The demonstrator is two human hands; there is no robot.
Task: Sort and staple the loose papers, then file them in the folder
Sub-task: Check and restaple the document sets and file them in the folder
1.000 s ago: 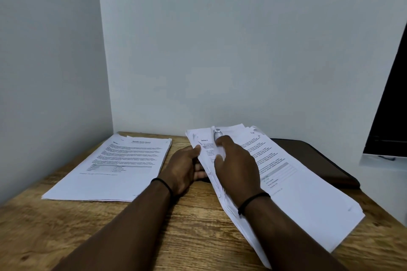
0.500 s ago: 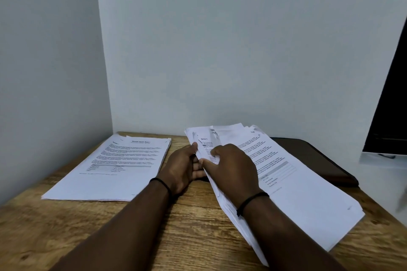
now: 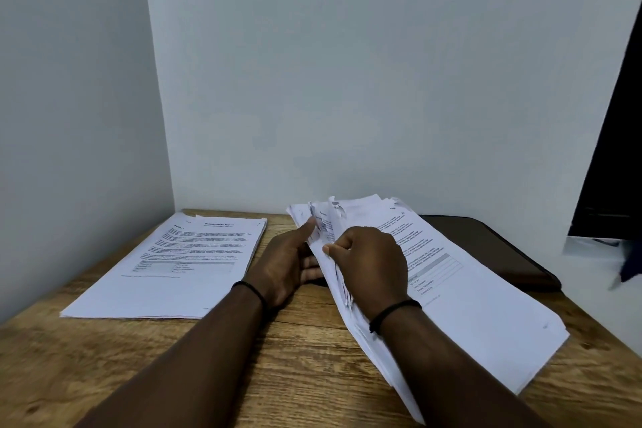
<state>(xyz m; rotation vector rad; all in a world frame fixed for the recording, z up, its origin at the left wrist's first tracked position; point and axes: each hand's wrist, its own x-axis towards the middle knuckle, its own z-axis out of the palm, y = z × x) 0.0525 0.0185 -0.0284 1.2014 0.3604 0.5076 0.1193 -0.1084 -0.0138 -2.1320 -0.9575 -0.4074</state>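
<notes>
The loose stack of papers [image 3: 479, 306] lies on the right half of the bench [image 3: 278, 365], fanned and slanting from the far middle toward the near right edge, with its left side lifted off the wood. Your right hand [image 3: 371, 264] rests on top of it, fingers curled at the left edge and pinching the top sheets; a second ago that thumb pointed up at the far corner of the stack, and it has since come down and left to the edge, where the sheets now splay apart more than before. Your left hand [image 3: 288, 261] has its grip on the same edge from the other side: thumb pressed against the upper corner, fingers tucked underneath the raised pages (how many sheets it holds you cannot tell). It has hardly moved over that second.

The second pile [image 3: 166, 274], already squared, lies flat on the left of the bench, well apart from the hands and unchanged. A dark folder [image 3: 493, 247] lies flat behind the loose stack on the right, partly covered by it, in the same place as before. Each wrist carries a thin black band [image 3: 392, 313].
</notes>
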